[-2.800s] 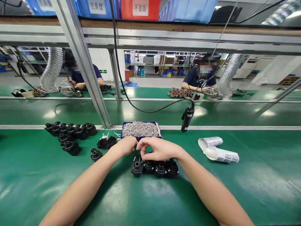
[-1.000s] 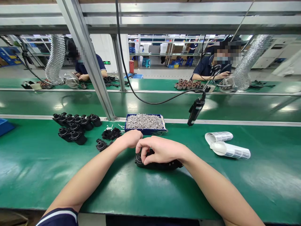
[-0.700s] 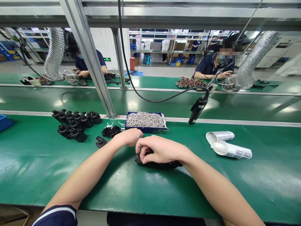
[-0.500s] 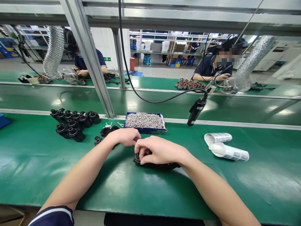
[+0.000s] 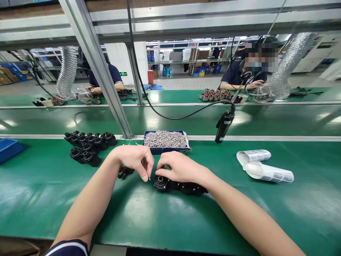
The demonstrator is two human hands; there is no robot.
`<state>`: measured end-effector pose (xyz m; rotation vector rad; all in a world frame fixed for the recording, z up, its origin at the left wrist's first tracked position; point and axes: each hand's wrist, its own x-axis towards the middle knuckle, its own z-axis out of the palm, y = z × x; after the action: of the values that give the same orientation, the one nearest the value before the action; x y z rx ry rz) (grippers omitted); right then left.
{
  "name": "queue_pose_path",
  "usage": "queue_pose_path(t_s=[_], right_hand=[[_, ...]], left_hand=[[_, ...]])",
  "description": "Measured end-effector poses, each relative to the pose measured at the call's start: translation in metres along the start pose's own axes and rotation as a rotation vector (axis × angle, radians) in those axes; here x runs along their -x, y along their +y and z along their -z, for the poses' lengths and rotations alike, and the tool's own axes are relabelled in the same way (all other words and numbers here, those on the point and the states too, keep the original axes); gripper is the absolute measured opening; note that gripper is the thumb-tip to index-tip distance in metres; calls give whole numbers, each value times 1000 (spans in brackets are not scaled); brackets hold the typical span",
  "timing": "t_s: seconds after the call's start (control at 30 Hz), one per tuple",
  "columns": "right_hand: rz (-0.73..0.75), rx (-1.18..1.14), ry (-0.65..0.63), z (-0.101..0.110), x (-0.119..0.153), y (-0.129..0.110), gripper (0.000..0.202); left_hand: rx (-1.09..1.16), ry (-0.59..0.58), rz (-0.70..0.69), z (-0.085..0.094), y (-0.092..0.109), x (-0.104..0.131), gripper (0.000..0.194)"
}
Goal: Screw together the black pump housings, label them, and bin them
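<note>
My left hand (image 5: 137, 161) pinches a small metal screw (image 5: 149, 179), its tip showing below the fingertips, just left of a row of black round parts (image 5: 160, 182). Over that row lies my right hand (image 5: 178, 166), its fingers curled at the upper edge of the leftmost part; what they hold, if anything, is hidden. Small silvery screws stand in the tops of the row. Behind both hands sits a blue tray (image 5: 157, 150) heaped with screws (image 5: 166, 139). A few other black pieces (image 5: 124, 172) lie partly hidden below my left wrist.
Black cylindrical housings (image 5: 91, 158) stand at the left, near a blue bin (image 5: 10, 149). An electric screwdriver (image 5: 224, 126) hangs on a cable right of the tray. Rolled label sheets (image 5: 268, 172) lie at the right. Two people work across the bench behind a metal post (image 5: 99, 71).
My left hand has come down and toward me, and a screw now shows in its fingertips. My right fingers have shifted slightly up, uncovering the leftmost black part. The view has moved a little.
</note>
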<state>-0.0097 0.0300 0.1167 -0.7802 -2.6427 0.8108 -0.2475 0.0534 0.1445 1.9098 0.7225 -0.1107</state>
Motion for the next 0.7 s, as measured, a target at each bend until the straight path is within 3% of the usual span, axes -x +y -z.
queue_pose_path(t_s=[0.3,0.47,0.7], right_hand=[[-126,-60,24,-11,-4,2,8],[-141,-113,88,-13,-5,6,5],[-190,-58,139,29,21,2,20]], left_hand=[[-23,-7,4,-8,4,-4,22],[-68,-4,18,-9,11,-3,8],[-70,-11,-25,-14,15,-9,15]])
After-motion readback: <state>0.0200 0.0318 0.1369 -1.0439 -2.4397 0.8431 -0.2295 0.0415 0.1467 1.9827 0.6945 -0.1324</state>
